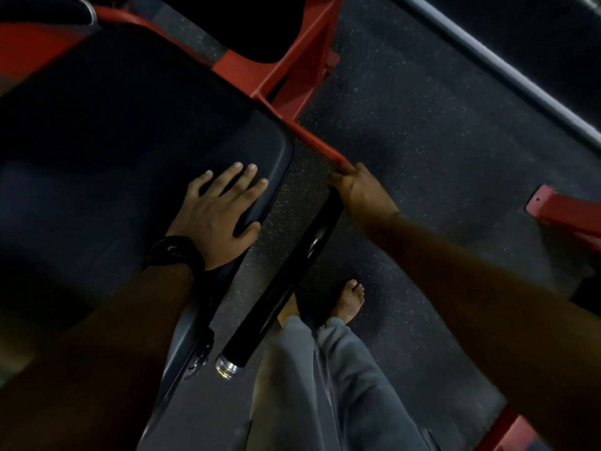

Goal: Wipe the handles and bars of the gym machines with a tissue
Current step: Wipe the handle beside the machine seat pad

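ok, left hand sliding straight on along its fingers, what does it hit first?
The left hand lies flat on the black pad; straight on, it runs off the pad's rounded corner, then likely meets the red frame bar, though depth is unclear.

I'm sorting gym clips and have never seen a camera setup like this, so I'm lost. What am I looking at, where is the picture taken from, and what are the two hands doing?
There is no robot here. A person wears one wide-angle camera on the head, so you are looking down along their arms. The left hand lies flat, fingers straight, on the black pad of a gym machine. The right hand curls round the top of the black handle, where it meets the red bar. The handle ends in a silver cap nearer the camera. Below are the speckled floor, grey trousers and a foot. No tissue shows, and I cannot tell whether one is hidden under the right hand.
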